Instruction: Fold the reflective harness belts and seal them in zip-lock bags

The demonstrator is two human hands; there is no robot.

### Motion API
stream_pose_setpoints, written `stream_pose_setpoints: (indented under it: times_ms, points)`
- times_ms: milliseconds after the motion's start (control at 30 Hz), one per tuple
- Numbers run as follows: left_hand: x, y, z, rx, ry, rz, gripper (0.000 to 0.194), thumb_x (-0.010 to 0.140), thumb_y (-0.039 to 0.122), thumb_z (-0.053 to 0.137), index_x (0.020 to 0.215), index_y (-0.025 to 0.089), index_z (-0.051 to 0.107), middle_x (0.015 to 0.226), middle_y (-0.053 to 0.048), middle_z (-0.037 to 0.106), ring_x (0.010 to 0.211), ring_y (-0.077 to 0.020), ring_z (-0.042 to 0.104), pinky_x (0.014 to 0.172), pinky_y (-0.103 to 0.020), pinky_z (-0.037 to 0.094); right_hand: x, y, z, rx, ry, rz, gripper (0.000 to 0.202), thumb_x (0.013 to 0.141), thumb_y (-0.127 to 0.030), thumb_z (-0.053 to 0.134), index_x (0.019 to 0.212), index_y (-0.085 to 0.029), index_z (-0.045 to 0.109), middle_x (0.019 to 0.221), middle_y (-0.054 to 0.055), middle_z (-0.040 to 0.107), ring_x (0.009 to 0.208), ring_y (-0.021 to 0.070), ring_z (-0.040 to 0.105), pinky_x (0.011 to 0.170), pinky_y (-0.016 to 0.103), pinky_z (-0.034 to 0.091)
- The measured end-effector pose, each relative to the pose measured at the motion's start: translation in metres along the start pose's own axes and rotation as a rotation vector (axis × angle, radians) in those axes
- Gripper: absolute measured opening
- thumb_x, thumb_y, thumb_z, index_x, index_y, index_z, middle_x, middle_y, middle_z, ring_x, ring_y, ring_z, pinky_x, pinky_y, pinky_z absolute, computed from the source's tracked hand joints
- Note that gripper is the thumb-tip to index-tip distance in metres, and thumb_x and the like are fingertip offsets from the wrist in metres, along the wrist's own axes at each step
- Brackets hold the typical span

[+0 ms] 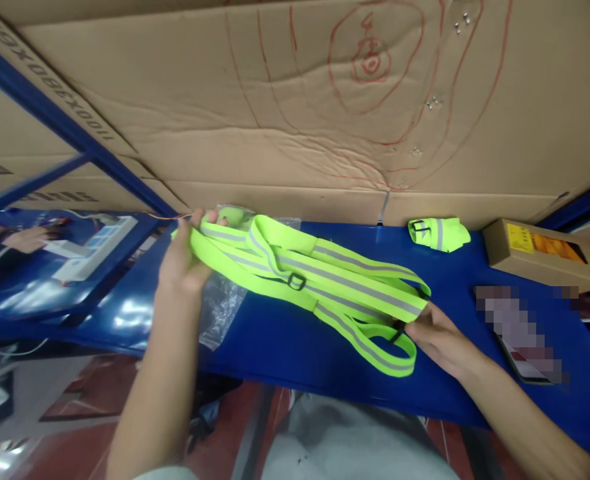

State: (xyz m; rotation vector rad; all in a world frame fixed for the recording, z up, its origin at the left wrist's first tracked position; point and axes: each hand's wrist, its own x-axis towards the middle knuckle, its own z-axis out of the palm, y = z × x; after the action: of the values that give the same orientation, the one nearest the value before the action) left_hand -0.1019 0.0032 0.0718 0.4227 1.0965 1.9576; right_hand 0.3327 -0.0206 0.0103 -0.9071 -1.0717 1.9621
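Held one neon-yellow reflective strap harness (pixel 345 273) across the centre of the frame, over the blue table (pixel 269 347), its left end grasped between the thumb and fingers of the left hand (pixel 187 257), its right end pinched in the right hand (pixel 442 340). Kept its length to the right of the left hand and to the upper left of the right hand, with several grey-striped bands side by side and loops hanging loose near the right hand. Showed two black buckles on it: one near the middle (pixel 296 281), the other beside the right fingertips, partly covered.

Had one clear plastic bag (pixel 219 313) under and beside the harness's left end. At the right of the frame, had one rolled reflective strap (pixel 442 235), one cardboard box (pixel 545 253) with a yellow label, and below that one smartphone (pixel 519 340), partly pixelated. Faced one large cardboard panel (pixel 175 100) with red hand-drawn rings at the top. At the left of the frame, had one white power strip (pixel 95 250) near another person's hand (pixel 27 239).
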Motion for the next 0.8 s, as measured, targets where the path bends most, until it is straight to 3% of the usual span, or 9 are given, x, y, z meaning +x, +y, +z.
stream_pose_setpoints:
  times_ms: [100,167,267,367,433,567,700,800]
  points:
    - [-0.012,-0.005,-0.008,-0.007,-0.047,0.012,0.022,0.103,0.035,0.053,0.113,0.017,0.063,0.114,-0.003,0.071,0.1,-0.0192,0.068,0.1,-0.038,0.055,-0.003,0.008,-0.008,-0.051,0.225,0.006,0.047,0.071,-0.047,0.09,0.109,-0.028,0.07,0.103,0.005,0.074,0.111,0.0282,0.068,0.108,0.045,0.047]
    - [-0.021,-0.008,-0.01,-0.028,-0.11,0.026,0.023,0.1,0.036,0.059,0.114,0.018,0.066,0.124,-0.005,0.07,0.105,-0.0207,0.068,0.103,-0.04,0.056,-0.004,0.01,-0.015,0.002,0.295,-0.02,0.033,0.08,-0.051,0.081,0.1,-0.027,0.07,0.096,0.005,0.072,0.112,0.0288,0.068,0.109,0.046,0.048]
    - [-0.031,-0.015,-0.012,-0.062,-0.17,0.091,0.029,0.095,0.039,0.068,0.119,0.022,0.068,0.134,-0.007,0.066,0.113,-0.0211,0.068,0.104,-0.038,0.056,-0.007,0.01,-0.023,0.105,0.314,-0.089,0.024,0.087,-0.052,0.071,0.091,-0.029,0.068,0.084,0.003,0.067,0.101,0.027,0.07,0.105,0.047,0.053]
    - [-0.034,-0.027,-0.015,-0.027,-0.115,0.146,0.03,0.093,0.04,0.069,0.117,0.022,0.071,0.134,-0.007,0.067,0.113,-0.0201,0.068,0.1,-0.032,0.059,-0.01,0.008,-0.025,0.137,0.284,-0.093,0.027,0.085,-0.054,0.07,0.092,-0.029,0.065,0.083,0.002,0.064,0.085,0.0255,0.07,0.095,0.048,0.059]
    - [-0.034,-0.036,-0.018,0.035,-0.066,0.093,0.03,0.093,0.039,0.07,0.115,0.019,0.073,0.133,-0.008,0.068,0.112,-0.0207,0.069,0.098,-0.031,0.06,-0.012,0.008,-0.026,0.076,0.317,-0.065,0.036,0.077,-0.053,0.079,0.1,-0.029,0.064,0.085,0.001,0.065,0.082,0.0243,0.07,0.086,0.044,0.061]
    - [-0.038,-0.053,-0.027,0.143,-0.081,-0.077,0.035,0.091,0.039,0.071,0.119,0.018,0.073,0.14,-0.009,0.065,0.118,-0.024,0.068,0.1,-0.033,0.059,-0.014,0.006,-0.033,-0.157,0.517,0.054,0.065,0.063,-0.04,0.094,0.117,-0.03,0.06,0.093,0.001,0.071,0.081,0.0216,0.07,0.07,0.031,0.06]
    - [-0.049,-0.06,-0.035,0.134,-0.117,-0.144,0.043,0.09,0.039,0.069,0.124,0.014,0.071,0.143,-0.013,0.063,0.126,-0.0263,0.064,0.1,-0.034,0.059,-0.015,0.001,-0.045,-0.196,0.506,0.1,0.061,0.068,-0.044,0.091,0.119,-0.031,0.06,0.082,-0.001,0.071,0.069,0.0211,0.069,0.057,0.029,0.058]
    - [-0.056,-0.058,-0.04,0.094,-0.144,-0.251,0.049,0.085,0.037,0.069,0.128,0.014,0.07,0.139,-0.013,0.066,0.121,-0.0286,0.067,0.099,-0.038,0.061,-0.018,-0.004,-0.054,-0.208,0.478,0.11,0.054,0.068,-0.045,0.089,0.114,-0.03,0.065,0.08,0.001,0.072,0.068,0.0221,0.07,0.056,0.029,0.059]
